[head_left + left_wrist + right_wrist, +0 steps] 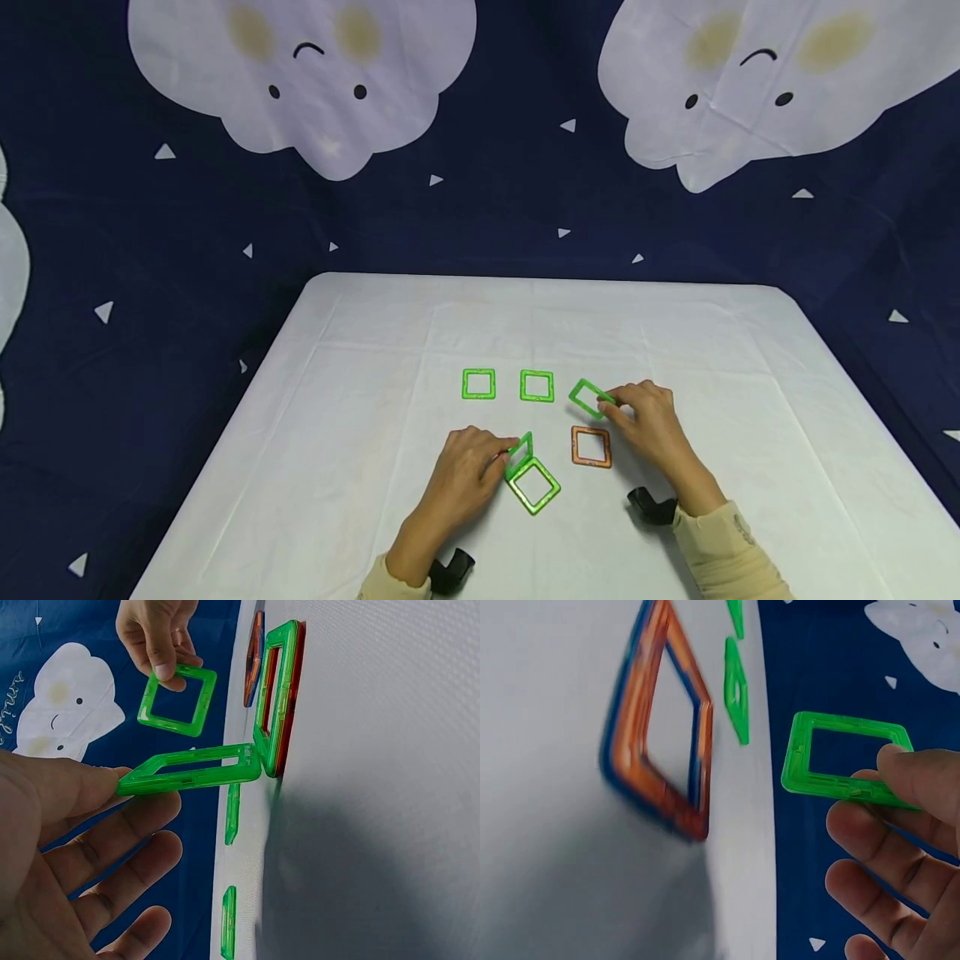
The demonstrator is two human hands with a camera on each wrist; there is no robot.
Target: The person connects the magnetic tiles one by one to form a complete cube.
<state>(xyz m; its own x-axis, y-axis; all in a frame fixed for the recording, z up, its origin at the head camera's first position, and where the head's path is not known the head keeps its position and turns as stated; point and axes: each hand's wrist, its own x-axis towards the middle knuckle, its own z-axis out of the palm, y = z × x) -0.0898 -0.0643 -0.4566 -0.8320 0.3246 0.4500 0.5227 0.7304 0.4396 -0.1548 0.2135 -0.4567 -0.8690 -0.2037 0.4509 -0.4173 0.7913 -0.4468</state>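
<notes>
My left hand [468,467] pinches a green magnetic square tile [187,778], an open frame, between thumb and forefinger. It stands raised, its lower edge meeting a corner or edge of a green square tile [547,501] lying on the table. Beneath that lying tile, a red layer [287,727] shows in the left wrist view. At the right, my right hand [648,421] pinches another green square tile [799,754] by one side, held tilted above the table. Below it lies an orange square tile [575,446], with a blue layer [613,750] under it.
Two more green square tiles [478,396] lie farther back on the white-covered table [337,467]. Black wrist mounts [651,506] sit on both wrists. A dark blue cloth [495,225] with clouds and triangles hangs behind.
</notes>
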